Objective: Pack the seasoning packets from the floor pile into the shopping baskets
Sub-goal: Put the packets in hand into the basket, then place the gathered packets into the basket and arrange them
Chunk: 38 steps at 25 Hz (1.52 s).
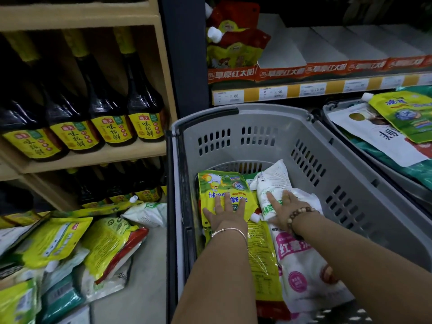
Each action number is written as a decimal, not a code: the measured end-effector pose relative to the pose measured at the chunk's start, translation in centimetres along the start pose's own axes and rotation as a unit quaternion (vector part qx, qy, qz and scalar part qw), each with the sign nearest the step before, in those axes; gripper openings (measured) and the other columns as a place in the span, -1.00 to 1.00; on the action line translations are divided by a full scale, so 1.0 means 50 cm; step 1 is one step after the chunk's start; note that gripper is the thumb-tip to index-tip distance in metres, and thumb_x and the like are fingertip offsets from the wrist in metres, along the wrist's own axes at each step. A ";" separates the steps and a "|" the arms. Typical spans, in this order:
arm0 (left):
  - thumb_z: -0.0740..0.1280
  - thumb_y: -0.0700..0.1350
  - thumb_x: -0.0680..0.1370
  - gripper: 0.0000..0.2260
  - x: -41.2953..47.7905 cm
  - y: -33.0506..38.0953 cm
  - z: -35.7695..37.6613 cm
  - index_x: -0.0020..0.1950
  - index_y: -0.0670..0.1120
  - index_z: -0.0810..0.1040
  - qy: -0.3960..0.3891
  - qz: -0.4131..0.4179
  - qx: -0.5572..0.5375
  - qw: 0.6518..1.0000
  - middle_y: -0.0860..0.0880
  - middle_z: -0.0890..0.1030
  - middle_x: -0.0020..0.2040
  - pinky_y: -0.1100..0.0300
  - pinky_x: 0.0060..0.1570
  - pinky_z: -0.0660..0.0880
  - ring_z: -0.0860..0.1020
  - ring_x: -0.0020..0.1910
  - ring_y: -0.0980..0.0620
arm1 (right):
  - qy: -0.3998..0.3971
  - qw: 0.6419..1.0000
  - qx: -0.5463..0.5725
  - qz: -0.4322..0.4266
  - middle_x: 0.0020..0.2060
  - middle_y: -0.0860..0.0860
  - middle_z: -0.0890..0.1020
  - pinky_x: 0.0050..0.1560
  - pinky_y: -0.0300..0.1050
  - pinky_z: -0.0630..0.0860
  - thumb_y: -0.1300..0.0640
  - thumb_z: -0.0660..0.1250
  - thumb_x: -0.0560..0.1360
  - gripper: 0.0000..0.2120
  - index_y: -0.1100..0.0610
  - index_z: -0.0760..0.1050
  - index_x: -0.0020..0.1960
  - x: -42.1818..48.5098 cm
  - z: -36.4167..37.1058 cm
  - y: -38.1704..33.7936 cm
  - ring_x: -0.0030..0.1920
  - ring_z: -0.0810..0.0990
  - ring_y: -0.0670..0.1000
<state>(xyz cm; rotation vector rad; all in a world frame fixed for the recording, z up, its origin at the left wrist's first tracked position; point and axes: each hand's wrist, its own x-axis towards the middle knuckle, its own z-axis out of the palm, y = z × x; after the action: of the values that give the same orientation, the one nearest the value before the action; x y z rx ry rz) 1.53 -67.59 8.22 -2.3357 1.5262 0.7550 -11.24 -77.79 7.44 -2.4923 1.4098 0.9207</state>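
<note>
A grey shopping basket (332,164) stands in front of me on the floor with several seasoning packets inside. My left hand (225,211) lies flat, fingers spread, on a yellow-green packet (222,187) at the basket's left. My right hand (284,208) presses with straight fingers on a white packet (272,181) beside it. A white and pink packet (297,260) and another yellow packet (263,251) lie under my forearms. The floor pile of packets (70,244) sits to the left of the basket.
A second grey basket (332,108) at the right holds more packets (406,115). Wooden shelves at the left carry dark sauce bottles (107,97). A store shelf with price tags (273,92) and red-yellow pouches (233,43) stands behind the baskets.
</note>
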 end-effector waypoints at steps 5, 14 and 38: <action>0.20 0.00 0.61 -0.31 0.002 -0.002 -0.007 0.54 0.15 -0.24 -0.009 -0.009 -0.005 1.000 -0.09 -0.33 0.53 -0.36 0.36 -0.13 -0.29 0.50 -0.22 | -0.003 0.999 0.001 -0.048 0.51 0.24 -0.13 0.46 0.11 0.09 -0.18 0.06 0.59 -0.36 -0.04 -0.16 0.53 -0.060 -0.047 -0.015 0.50 -0.02 0.25; 0.18 -0.18 0.55 -0.74 -0.152 0.020 -0.172 0.22 -0.11 0.48 0.224 0.038 -0.147 0.963 -0.15 0.51 0.25 0.03 0.14 0.43 0.48 0.23 -0.18 | 0.134 0.979 0.147 -0.044 0.52 0.11 0.01 0.41 0.06 0.22 -0.21 0.04 0.58 -0.35 0.02 -0.11 0.54 -0.113 -0.100 -0.001 0.48 0.16 0.14; 0.29 0.15 0.51 -0.50 -0.490 -0.729 0.113 0.42 0.07 0.31 0.314 -0.226 -0.103 0.916 0.04 0.38 0.40 0.13 0.20 0.33 0.40 0.32 -0.03 | 0.242 0.878 -0.066 -0.407 0.35 0.12 0.34 0.19 0.04 0.38 0.02 0.12 0.58 -0.53 0.05 0.14 0.46 -0.255 -0.176 -0.772 0.29 0.41 0.16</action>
<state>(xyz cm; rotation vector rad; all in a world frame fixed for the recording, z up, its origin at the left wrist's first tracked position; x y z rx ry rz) 25.11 -30.61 14.32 -3.1246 1.0263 0.0366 19.27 -50.59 15.00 -3.0947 0.2171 0.2239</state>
